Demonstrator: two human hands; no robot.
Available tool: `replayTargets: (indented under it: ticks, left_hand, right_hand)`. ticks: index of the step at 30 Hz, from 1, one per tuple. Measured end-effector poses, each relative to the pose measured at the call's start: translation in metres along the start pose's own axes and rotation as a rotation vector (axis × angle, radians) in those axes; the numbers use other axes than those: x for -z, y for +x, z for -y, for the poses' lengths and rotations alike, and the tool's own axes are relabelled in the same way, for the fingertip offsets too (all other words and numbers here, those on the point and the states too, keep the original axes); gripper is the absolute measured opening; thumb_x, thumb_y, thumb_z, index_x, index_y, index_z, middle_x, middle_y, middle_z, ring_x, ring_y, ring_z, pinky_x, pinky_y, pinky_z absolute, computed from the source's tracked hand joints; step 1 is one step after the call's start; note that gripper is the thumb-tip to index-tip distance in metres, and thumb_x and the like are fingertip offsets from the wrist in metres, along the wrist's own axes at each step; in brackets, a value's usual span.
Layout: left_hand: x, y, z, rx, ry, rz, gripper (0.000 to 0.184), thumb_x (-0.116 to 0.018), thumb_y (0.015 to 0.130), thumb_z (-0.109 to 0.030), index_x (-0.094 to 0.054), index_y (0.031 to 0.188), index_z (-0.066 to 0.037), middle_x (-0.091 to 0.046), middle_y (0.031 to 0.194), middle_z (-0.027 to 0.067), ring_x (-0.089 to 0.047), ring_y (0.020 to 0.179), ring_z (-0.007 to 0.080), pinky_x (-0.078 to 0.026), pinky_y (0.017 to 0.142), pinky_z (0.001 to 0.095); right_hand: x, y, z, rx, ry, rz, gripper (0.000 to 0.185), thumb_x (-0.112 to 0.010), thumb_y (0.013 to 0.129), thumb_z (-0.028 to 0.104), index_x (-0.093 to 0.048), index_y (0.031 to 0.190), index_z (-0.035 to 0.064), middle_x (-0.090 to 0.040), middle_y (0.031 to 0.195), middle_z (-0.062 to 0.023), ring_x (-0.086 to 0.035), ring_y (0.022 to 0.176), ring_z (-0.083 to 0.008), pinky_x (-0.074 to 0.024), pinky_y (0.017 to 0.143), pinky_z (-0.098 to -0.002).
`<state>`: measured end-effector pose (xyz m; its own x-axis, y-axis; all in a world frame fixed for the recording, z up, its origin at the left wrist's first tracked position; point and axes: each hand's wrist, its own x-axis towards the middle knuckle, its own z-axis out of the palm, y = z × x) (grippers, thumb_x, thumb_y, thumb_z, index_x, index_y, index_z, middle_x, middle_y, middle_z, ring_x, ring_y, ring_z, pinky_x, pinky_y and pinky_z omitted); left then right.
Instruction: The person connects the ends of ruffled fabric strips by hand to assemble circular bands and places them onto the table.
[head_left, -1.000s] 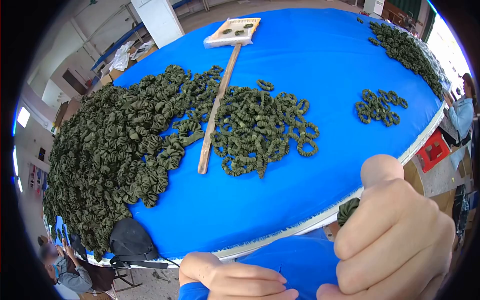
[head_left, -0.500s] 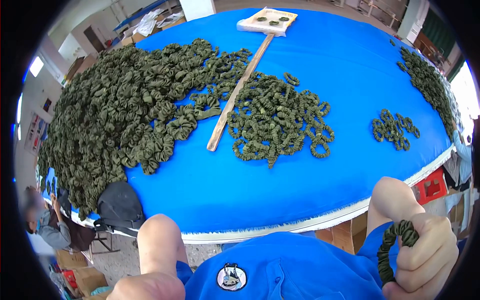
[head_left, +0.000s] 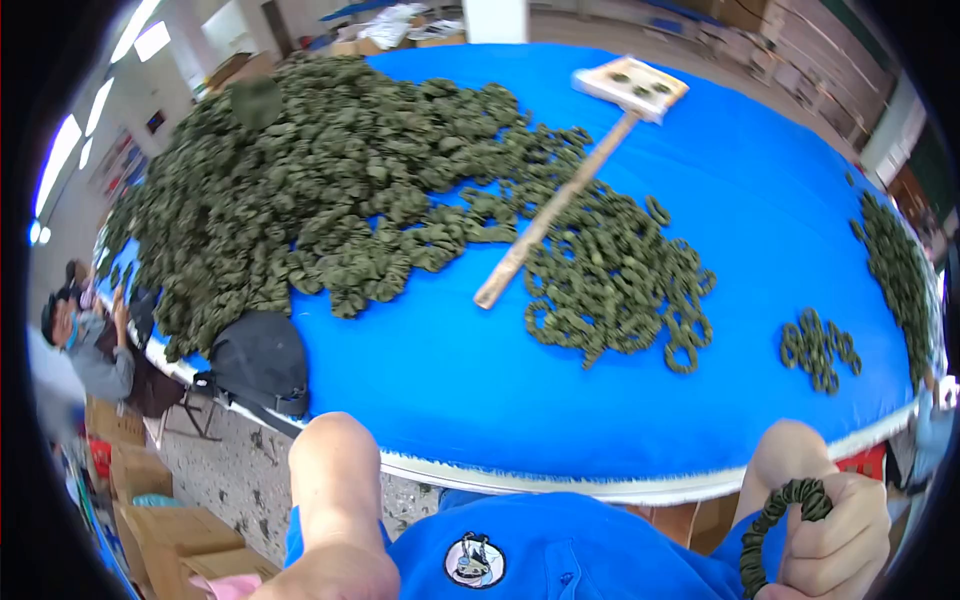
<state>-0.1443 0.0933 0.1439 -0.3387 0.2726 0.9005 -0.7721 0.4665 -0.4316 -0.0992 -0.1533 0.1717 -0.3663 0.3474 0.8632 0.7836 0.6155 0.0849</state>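
Observation:
My right hand, at the lower right in front of the blue shirt, has its fingers closed on a dark green scrunchie. The ring of gathered cloth hangs out on the hand's left side. Low on the left, my left hand is bent at the wrist and cut off by the frame's bottom edge; its fingers are hidden. Beyond both arms, a loose heap of thin green scrunchies lies on the blue table. A smaller cluster of scrunchies sits to its right.
A large pile of fuller scrunchies covers the table's left. A wooden stick lies between the heaps, reaching a white tray with a few scrunchies. A black bag rests at the near edge. Another person sits at far left.
My view has turned left and tilted, so the table and piles appear further right. My right hand keeps hold of the scrunchie and sits slightly lower and further left in view.

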Motion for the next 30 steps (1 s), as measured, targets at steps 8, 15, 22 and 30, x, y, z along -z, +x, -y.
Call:
replayTargets:
  ticks: [8, 15, 22, 30]
  left_hand:
    - [0.01, 0.001, -0.006, 0.191, 0.142, 0.181, 0.02, -0.05, 0.074, 0.006, -0.053, 0.06, -0.008, -0.053, 0.059, -0.0012, -0.041, 0.049, 0.009, -0.039, 0.05, 0.0198]
    - [0.009, -0.012, 0.01, 0.583, 0.291, 0.274, 0.016, -0.051, 0.074, 0.005, -0.054, 0.064, -0.007, -0.054, 0.063, 0.0008, -0.044, 0.054, 0.011, -0.04, 0.053, 0.0218]
    - [0.013, -0.009, 0.008, 0.65, 0.388, 0.286, 0.012, -0.051, 0.074, 0.004, -0.055, 0.069, -0.006, -0.056, 0.067, 0.0029, -0.046, 0.058, 0.013, -0.041, 0.057, 0.0238]
    - [0.027, -0.002, -0.007, 0.616, 0.472, 0.318, 0.009, -0.052, 0.074, 0.002, -0.057, 0.073, -0.005, -0.058, 0.072, 0.0052, -0.049, 0.063, 0.0153, -0.043, 0.061, 0.026]
  right_hand:
    - [-0.002, 0.009, -0.044, -0.079, 0.139, 0.138, 0.003, -0.056, 0.075, 0.004, -0.055, 0.074, 0.0059, -0.052, 0.059, -0.0028, -0.037, 0.042, -0.0112, -0.0333, 0.04, -0.0254]
    - [-0.013, -0.05, -0.041, -0.334, 0.005, -0.188, 0.011, -0.051, 0.081, 0.01, -0.053, 0.073, 0.0029, -0.052, 0.058, -0.007, -0.038, 0.041, -0.0123, -0.0328, 0.037, -0.025]
    - [-0.035, -0.114, -0.006, -0.621, -0.293, -0.869, 0.024, -0.043, 0.091, 0.02, -0.049, 0.075, 0.0028, -0.048, 0.054, -0.0059, -0.037, 0.038, -0.0131, -0.0349, 0.036, -0.0265]
    - [-0.033, -0.125, -0.009, -0.833, -0.602, -0.886, 0.024, -0.04, 0.092, 0.022, -0.046, 0.076, 0.0061, -0.046, 0.053, -0.0046, -0.036, 0.039, -0.0133, -0.0341, 0.038, -0.0248]
